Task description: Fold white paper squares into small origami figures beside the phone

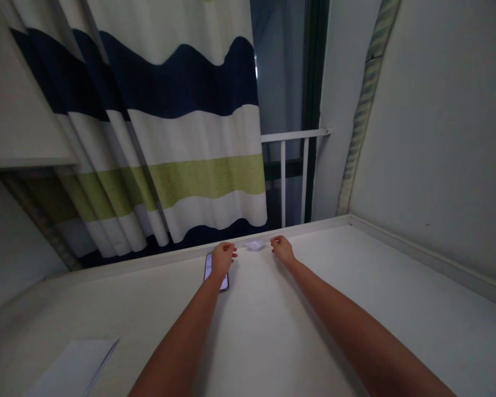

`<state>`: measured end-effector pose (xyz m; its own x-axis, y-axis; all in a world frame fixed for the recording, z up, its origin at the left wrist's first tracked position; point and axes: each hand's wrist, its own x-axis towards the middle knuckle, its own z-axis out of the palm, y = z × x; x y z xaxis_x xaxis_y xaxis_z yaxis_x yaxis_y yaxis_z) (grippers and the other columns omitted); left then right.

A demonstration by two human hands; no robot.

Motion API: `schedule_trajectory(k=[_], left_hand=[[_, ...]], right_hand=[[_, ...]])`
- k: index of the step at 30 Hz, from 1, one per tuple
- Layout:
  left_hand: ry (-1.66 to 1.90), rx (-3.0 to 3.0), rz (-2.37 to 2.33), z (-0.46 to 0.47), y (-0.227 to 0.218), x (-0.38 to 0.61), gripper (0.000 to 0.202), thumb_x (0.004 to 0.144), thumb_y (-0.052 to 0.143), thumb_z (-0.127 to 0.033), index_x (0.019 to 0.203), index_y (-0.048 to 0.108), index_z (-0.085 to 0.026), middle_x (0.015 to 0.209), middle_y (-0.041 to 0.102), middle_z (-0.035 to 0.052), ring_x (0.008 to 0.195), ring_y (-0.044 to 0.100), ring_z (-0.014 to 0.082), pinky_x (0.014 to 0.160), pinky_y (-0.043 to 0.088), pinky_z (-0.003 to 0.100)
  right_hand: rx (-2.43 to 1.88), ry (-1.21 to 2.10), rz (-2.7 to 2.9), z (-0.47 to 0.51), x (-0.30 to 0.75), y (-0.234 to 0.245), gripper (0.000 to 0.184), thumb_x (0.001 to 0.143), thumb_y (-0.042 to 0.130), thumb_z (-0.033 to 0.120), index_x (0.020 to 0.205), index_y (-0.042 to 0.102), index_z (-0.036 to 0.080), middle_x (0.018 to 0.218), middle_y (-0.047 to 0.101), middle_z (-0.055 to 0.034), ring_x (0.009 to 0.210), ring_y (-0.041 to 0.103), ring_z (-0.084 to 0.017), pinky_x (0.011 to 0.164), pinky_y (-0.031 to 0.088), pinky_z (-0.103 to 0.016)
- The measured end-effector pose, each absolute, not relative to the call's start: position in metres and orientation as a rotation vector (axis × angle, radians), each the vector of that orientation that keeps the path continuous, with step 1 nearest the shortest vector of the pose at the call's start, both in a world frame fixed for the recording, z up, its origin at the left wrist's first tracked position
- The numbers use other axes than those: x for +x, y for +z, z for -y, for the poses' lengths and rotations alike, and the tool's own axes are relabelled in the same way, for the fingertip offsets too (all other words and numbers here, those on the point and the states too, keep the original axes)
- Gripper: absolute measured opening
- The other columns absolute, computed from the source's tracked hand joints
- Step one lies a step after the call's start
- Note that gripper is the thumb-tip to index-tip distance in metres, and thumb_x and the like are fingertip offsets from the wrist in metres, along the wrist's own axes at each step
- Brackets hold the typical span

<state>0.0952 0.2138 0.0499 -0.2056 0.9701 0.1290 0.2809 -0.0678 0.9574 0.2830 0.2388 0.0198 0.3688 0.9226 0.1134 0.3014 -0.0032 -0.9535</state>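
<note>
My left hand (224, 258) is over a phone (208, 267) with a lit screen, covering part of it. Its fingers are curled, thumb near the forefinger, and whatever they hold, if anything, is too small to make out. Opposite it, my right hand (281, 248) is closed in a pinch, its fingertips facing left; I cannot make out anything in them. Between the two hands, by the back rim of the white surface, is a small, pale, crumpled-looking piece (255, 245), blurred and partly see-through. A narrow gap appears on either side of it.
A raised rim (314, 225) runs along the back of the white surface (256, 331). Behind it hang a striped curtain (206, 132) and a white railing (295, 135). Folded white paper (76, 366) lies at the front left. A wall (442, 138) bounds the right side.
</note>
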Motion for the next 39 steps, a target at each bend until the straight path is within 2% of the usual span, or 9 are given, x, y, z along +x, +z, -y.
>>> schedule_trajectory(k=[11, 16, 18, 20, 22, 24, 26, 30, 39], left_hand=[[1.414, 1.393, -1.537, -0.086, 0.057, -0.027, 0.023, 0.065, 0.049, -0.036, 0.064, 0.057, -0.014, 0.067, 0.062, 0.0047, 0.057, 0.057, 0.0119, 0.049, 0.042, 0.020], [1.474, 1.412, -1.707, -0.033, 0.049, -0.093, 0.025, 0.066, 0.048, -0.029, 0.087, 0.058, -0.017, 0.061, 0.061, 0.0012, 0.060, 0.058, 0.0138, 0.054, 0.044, 0.023], [1.455, 1.495, -1.865, -0.016, 0.043, -0.119, 0.023, 0.068, 0.047, -0.024, 0.086, 0.059, -0.019, 0.067, 0.064, 0.0026, 0.066, 0.060, 0.0152, 0.061, 0.045, 0.026], [1.371, 1.650, -2.080, -0.002, 0.035, -0.142, 0.020, 0.069, 0.045, -0.021, 0.081, 0.061, -0.019, 0.080, 0.065, 0.0049, 0.079, 0.059, 0.0169, 0.075, 0.044, 0.028], [1.194, 1.803, -2.316, 0.010, 0.027, -0.160, 0.023, 0.070, 0.044, -0.018, 0.084, 0.062, -0.018, 0.095, 0.064, 0.0071, 0.092, 0.056, 0.0193, 0.085, 0.039, 0.031], [0.992, 1.904, -2.474, 0.020, 0.018, -0.171, 0.027, 0.070, 0.046, -0.016, 0.093, 0.061, -0.015, 0.106, 0.060, 0.0107, 0.103, 0.050, 0.0217, 0.091, 0.035, 0.031], [0.804, 1.935, -2.555, 0.026, 0.011, -0.176, 0.031, 0.074, 0.045, -0.020, 0.101, 0.058, -0.014, 0.111, 0.057, 0.0130, 0.106, 0.049, 0.0222, 0.091, 0.034, 0.032], [0.675, 1.979, -2.583, 0.029, 0.005, -0.175, 0.033, 0.078, 0.041, -0.022, 0.105, 0.057, -0.013, 0.114, 0.055, 0.0141, 0.107, 0.048, 0.0220, 0.092, 0.033, 0.032], [0.611, 2.000, -2.604, 0.025, 0.004, -0.177, 0.032, 0.079, 0.041, -0.024, 0.105, 0.057, -0.013, 0.115, 0.055, 0.0125, 0.106, 0.048, 0.0209, 0.092, 0.033, 0.031]], right_hand=[[-1.202, 1.114, 1.253, -0.121, 0.160, 0.047, 0.006, 0.078, 0.044, 0.020, 0.079, 0.048, 0.016, 0.067, 0.057, 0.0013, 0.048, 0.051, -0.005, 0.040, 0.038, -0.012], [-1.108, 1.247, 1.422, -0.082, 0.082, 0.037, 0.006, 0.077, 0.045, 0.019, 0.075, 0.050, 0.016, 0.066, 0.057, 0.0014, 0.050, 0.051, -0.005, 0.041, 0.039, -0.013], [-1.075, 1.234, 1.535, -0.072, 0.053, 0.029, 0.009, 0.077, 0.045, 0.021, 0.076, 0.052, 0.016, 0.068, 0.058, 0.0004, 0.053, 0.053, -0.007, 0.044, 0.040, -0.016], [-1.051, 1.126, 1.699, -0.062, 0.026, 0.022, 0.011, 0.077, 0.045, 0.021, 0.077, 0.055, 0.016, 0.071, 0.060, -0.0012, 0.059, 0.055, -0.009, 0.051, 0.043, -0.019], [-1.044, 0.937, 1.881, -0.053, 0.003, 0.019, 0.013, 0.076, 0.048, 0.021, 0.080, 0.057, 0.014, 0.079, 0.062, -0.0039, 0.070, 0.057, -0.011, 0.065, 0.044, -0.022], [-1.039, 0.734, 2.066, -0.045, -0.016, 0.019, 0.018, 0.077, 0.048, 0.023, 0.087, 0.059, 0.013, 0.089, 0.062, -0.0079, 0.082, 0.056, -0.015, 0.075, 0.042, -0.026], [-1.056, 0.542, 2.222, -0.039, -0.031, 0.019, 0.027, 0.076, 0.049, 0.027, 0.098, 0.057, 0.013, 0.102, 0.059, -0.0115, 0.096, 0.052, -0.019, 0.082, 0.038, -0.029], [-1.141, 0.271, 2.400, -0.033, -0.052, 0.016, 0.042, 0.076, 0.048, 0.039, 0.109, 0.051, 0.014, 0.121, 0.046, -0.0153, 0.109, 0.042, -0.026, 0.086, 0.033, -0.038], [-1.152, 0.087, 2.556, -0.029, -0.062, 0.013, 0.034, 0.080, 0.042, 0.039, 0.105, 0.055, 0.019, 0.124, 0.043, -0.0105, 0.114, 0.033, -0.026, 0.087, 0.026, -0.043]])
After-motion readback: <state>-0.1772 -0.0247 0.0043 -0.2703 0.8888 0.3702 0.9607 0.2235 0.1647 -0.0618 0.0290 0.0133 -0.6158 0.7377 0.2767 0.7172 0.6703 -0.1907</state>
